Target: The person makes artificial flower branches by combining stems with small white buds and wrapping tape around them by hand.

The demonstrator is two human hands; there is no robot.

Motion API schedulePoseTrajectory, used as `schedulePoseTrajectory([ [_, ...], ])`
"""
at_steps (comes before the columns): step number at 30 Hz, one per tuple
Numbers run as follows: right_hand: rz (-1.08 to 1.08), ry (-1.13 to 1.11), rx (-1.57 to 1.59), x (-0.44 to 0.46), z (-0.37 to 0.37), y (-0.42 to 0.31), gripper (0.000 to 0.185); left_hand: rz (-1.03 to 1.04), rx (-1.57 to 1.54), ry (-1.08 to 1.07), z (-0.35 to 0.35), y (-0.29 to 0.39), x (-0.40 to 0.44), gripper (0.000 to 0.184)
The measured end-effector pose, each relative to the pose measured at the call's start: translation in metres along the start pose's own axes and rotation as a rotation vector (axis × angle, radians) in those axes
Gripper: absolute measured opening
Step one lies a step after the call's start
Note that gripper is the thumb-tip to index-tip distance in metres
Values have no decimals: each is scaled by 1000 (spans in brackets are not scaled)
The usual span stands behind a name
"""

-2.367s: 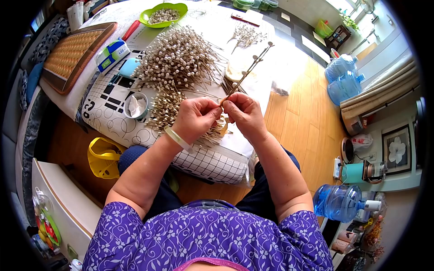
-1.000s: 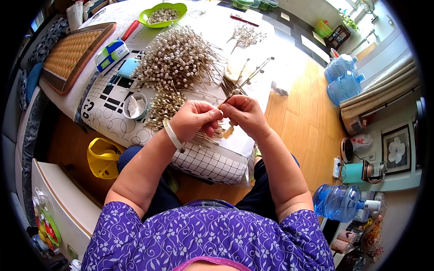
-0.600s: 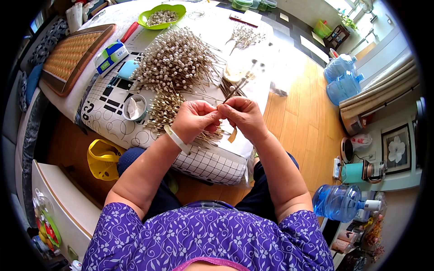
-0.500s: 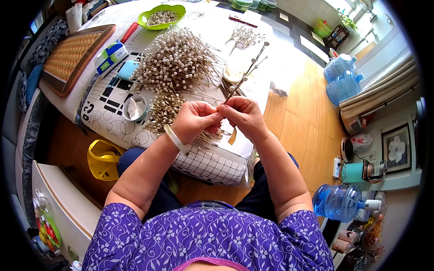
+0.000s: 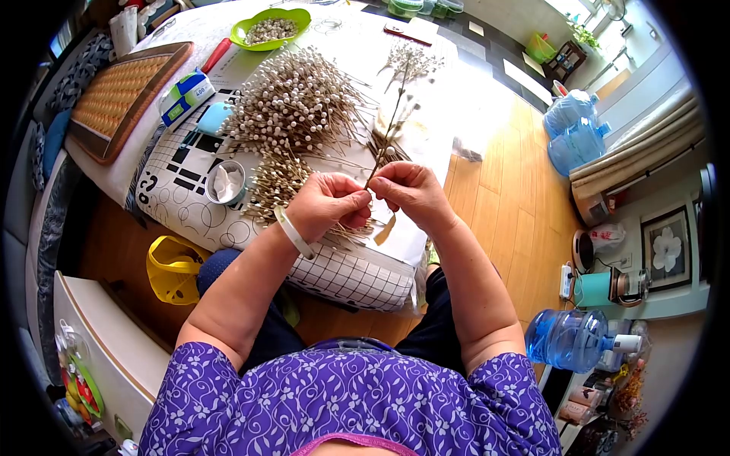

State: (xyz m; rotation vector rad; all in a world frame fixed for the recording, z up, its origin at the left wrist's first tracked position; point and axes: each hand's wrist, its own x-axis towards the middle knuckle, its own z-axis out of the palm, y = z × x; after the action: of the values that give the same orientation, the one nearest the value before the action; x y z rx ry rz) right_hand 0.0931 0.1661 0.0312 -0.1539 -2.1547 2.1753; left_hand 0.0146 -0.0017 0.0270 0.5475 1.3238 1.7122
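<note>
A thin dark branch-like stem (image 5: 391, 125) with small side twigs stands up from between my hands. My left hand (image 5: 331, 205) is closed, thumb and fingertips pinching near the stem's lower end. Pressed close beside it, my right hand (image 5: 411, 196) pinches the stem slightly higher. A tan strip of tape (image 5: 385, 229) hangs below the right fingers; its upper end is hidden. Behind my hands, a large heap of white-tipped bud stems (image 5: 296, 99) lies on the table, with a smaller heap of paler bud stems (image 5: 277, 182) beside my left hand.
On the table are a green bowl of white buds (image 5: 271, 45), a cup with white contents (image 5: 226, 182), a tissue pack (image 5: 186, 97) and a bunch of white-tipped sprigs (image 5: 411, 62). Below the table edge sits a yellow bag (image 5: 173, 270); water jugs (image 5: 569, 340) stand to the right.
The stem has swung from leaning right to nearly upright, its twigs turning with it. The tape strip has shifted slightly left. Both hands stay almost in place.
</note>
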Motion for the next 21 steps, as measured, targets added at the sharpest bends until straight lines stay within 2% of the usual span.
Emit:
schedulePoseTrajectory([
  [3, -24, 4, 14, 0, 3, 1, 11, 27, -41, -53, -5, -7, 4, 13],
  [13, -71, -10, -44, -1, 3, -3, 11, -26, -138, -45, -1, -12, 7, 12],
  [19, -31, -22, -50, -3, 3, -7, 10, 37, -85, -102, -3, -16, 8, 14],
  [21, -23, -30, -41, -1, 1, -4, 10, 48, 22, -62, -3, -15, 9, 16],
])
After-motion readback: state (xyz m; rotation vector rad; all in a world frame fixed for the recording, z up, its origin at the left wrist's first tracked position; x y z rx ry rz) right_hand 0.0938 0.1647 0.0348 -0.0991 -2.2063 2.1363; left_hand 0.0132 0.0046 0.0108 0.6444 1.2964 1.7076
